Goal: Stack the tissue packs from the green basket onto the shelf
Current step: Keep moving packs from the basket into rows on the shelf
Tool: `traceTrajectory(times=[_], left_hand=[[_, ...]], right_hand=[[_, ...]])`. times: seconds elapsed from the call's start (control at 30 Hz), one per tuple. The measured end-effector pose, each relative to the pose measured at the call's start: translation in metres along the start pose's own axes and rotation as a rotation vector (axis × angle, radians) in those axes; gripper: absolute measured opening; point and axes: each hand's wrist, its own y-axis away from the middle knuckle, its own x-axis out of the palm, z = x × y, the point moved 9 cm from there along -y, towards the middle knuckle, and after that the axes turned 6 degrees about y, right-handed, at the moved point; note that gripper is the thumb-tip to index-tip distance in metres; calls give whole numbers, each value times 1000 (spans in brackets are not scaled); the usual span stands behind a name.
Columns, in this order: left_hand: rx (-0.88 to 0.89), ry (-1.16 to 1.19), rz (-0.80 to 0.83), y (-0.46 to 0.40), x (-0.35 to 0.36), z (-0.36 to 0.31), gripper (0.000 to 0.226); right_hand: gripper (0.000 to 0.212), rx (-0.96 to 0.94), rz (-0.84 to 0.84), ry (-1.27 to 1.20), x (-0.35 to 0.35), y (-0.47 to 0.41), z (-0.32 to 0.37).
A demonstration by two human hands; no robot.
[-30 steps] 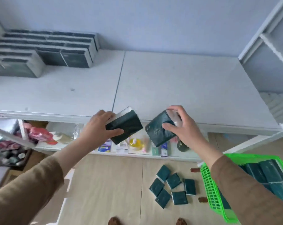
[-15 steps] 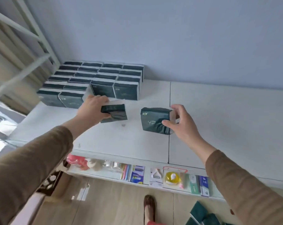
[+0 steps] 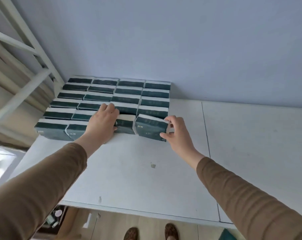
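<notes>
Several dark green tissue packs [image 3: 127, 91] stand in rows at the back left of the white shelf [image 3: 146, 170]. My left hand [image 3: 101, 123] grips one dark green pack [image 3: 125, 125] and holds it in the front row, its left part hidden under my fingers. My right hand [image 3: 175, 131] pinches a second pack [image 3: 150, 129] by its right end, tilted slightly, just right of the first and against the row behind. The green basket is out of view.
A white slanted frame [image 3: 25, 54] rises at the left of the shelf. The blue wall [image 3: 181, 40] backs the shelf. Below the front edge lie wooden floor and my two shoes [image 3: 152, 232]. A dark green pack corner [image 3: 226, 237] shows at the bottom right.
Both hands moved forward and left from mid-shelf to the stacked rows, carrying one pack each. The packs now sit at the front row against the others.
</notes>
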Motion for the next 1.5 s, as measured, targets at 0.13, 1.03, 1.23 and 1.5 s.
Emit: traceTrajectory(times=[0.13, 1.03, 1.23, 1.5], left_hand=[[56, 90, -32, -5, 6, 6, 61], [637, 358, 59, 126, 16, -299, 43], [793, 390, 139, 224, 35, -494, 41], [855, 394, 371, 330, 81, -694, 39]], right_hand=[[63, 83, -161, 76, 14, 4, 3], [45, 360, -201, 468, -147, 264, -55], [37, 505, -198, 512, -243, 439, -140], [35, 771, -72, 568, -353, 626, -254]])
